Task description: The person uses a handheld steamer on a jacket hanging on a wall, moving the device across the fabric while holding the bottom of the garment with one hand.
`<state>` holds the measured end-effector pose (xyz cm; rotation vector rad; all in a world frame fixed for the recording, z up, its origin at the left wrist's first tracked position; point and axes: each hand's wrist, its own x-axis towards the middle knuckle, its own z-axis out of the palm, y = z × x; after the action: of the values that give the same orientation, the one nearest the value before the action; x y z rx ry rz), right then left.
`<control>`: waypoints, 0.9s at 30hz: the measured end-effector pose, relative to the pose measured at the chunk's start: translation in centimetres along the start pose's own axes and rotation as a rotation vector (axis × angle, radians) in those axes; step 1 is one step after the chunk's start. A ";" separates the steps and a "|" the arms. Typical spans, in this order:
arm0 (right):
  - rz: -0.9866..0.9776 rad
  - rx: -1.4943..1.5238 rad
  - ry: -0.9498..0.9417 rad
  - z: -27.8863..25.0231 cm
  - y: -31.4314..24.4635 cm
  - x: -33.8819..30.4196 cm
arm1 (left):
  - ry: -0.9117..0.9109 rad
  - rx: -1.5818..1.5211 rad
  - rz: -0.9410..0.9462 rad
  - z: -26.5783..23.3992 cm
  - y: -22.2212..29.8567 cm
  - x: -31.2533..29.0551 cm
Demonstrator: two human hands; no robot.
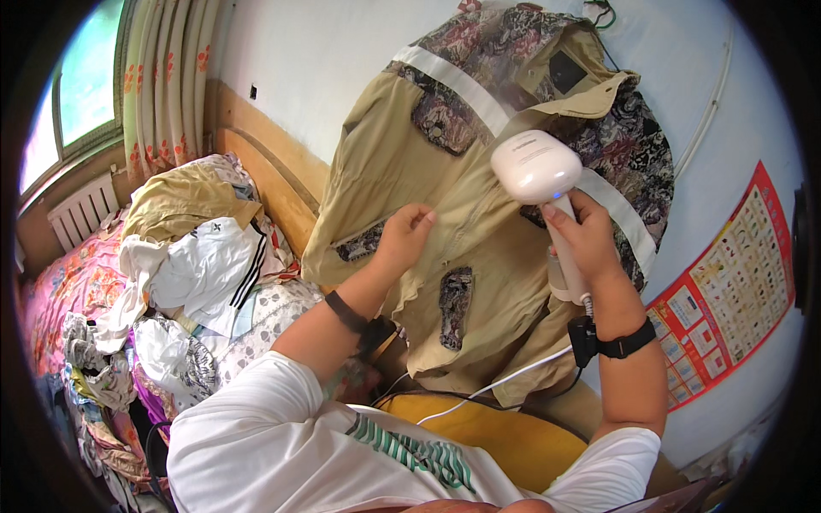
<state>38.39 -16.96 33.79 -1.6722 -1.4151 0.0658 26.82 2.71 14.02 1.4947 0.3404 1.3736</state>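
My right hand (584, 232) is wrapped round the handle of a white handheld garment steamer (537, 164). Its broad head is held up against the upper front of a khaki jacket (393, 162), and a small blue light glows at its neck. The jacket hangs on the wall, with dark patterned shoulders and pocket trims and pale stripes across the chest. My left hand (409, 235) is closed in front of the jacket's left side, thumb against the fingers. Whether it pinches any cloth cannot be made out. A white cord (505, 385) runs down from the steamer's handle.
Clothes (201, 265) lie heaped on a bed with a wooden headboard (274, 175) at the left. Behind it are a radiator (84, 212), a curtain (167, 85) and a window. A red-bordered poster (735, 282) hangs at the right. Something yellow (487, 432) is below the jacket.
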 end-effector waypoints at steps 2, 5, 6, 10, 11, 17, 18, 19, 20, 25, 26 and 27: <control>-0.016 -0.023 -0.010 1.1 0.4 -0.5 | 0.022 -0.017 0.034 0.0 -0.2 0.0; -0.009 -0.014 -0.034 1.6 1.4 -0.9 | -0.072 -0.105 -0.091 -0.3 -0.5 -0.5; -0.007 -0.016 -0.033 1.6 1.5 -1.0 | -0.074 -0.106 -0.092 -0.3 -0.7 -0.9; -0.011 0.021 -0.027 1.5 2.1 -1.5 | -0.263 0.085 -0.074 -1.3 -2.8 -2.7; -0.021 0.038 -0.038 1.6 2.1 -1.6 | -0.324 0.219 -0.079 -1.8 -3.1 -2.7; 0.032 0.068 -0.157 1.9 1.4 -4.2 | -0.020 -0.081 -0.084 -2.6 -2.0 -1.8; 0.010 0.056 -0.138 2.3 1.4 -4.4 | 0.011 -0.026 -0.071 -3.0 -0.9 -1.7; 0.009 0.052 -0.134 2.5 1.7 -4.3 | 0.009 -0.031 -0.067 -3.2 -0.4 -1.6; -0.043 0.026 -0.153 2.9 2.2 -4.2 | 0.028 -0.054 -0.118 -3.5 0.1 -1.5; 0.118 -0.001 -0.210 3.4 1.0 -4.7 | -0.274 -0.394 -0.188 -5.3 0.7 -0.7; 0.116 0.000 -0.208 3.5 1.2 -4.8 | -0.275 -0.393 -0.186 -5.3 2.1 -0.6; 0.038 -0.009 -0.180 3.5 1.8 -4.9 | -0.308 -0.478 -0.271 -4.5 3.4 -0.1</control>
<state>36.13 -18.67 28.19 -1.7358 -1.5179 0.2366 21.53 3.33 15.90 1.1833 0.0111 0.9102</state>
